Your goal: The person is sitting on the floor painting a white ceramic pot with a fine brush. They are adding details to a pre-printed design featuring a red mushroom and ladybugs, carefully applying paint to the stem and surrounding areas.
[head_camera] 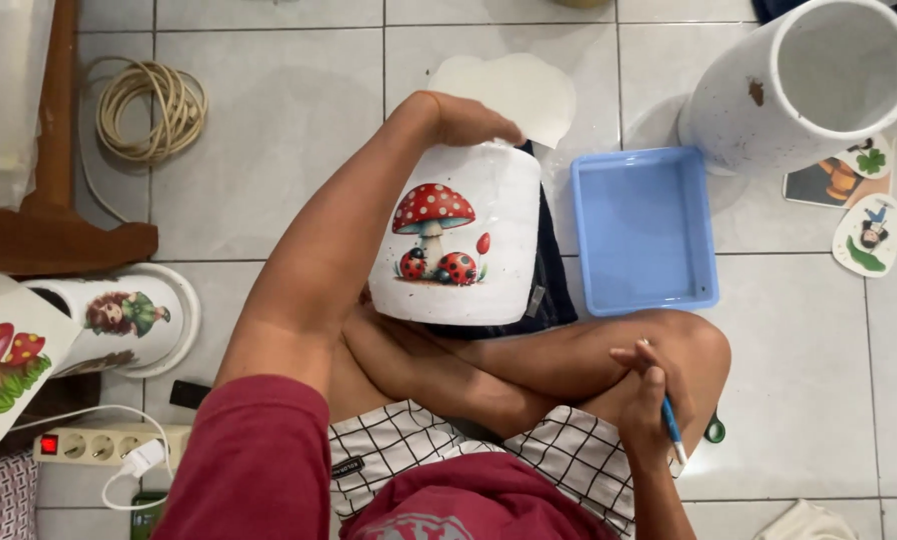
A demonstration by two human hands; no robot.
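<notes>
Two bare hands are busy here: the left hand [464,120] curls over the far rim of a white pot [459,235] with a red mushroom picture, lying on its side across the person's crossed legs, fingers bent over the edge. The right hand [647,385] rests on the knee, its fingers pinching a thin blue brush [673,425]. A shallow blue tray [645,232] sits on the tiled floor [279,130] just beside the pot, with a tall white pot [799,85] beyond it.

Maroon short-sleeved shirt [269,470], white black-checked shorts [409,450], bare legs.
</notes>
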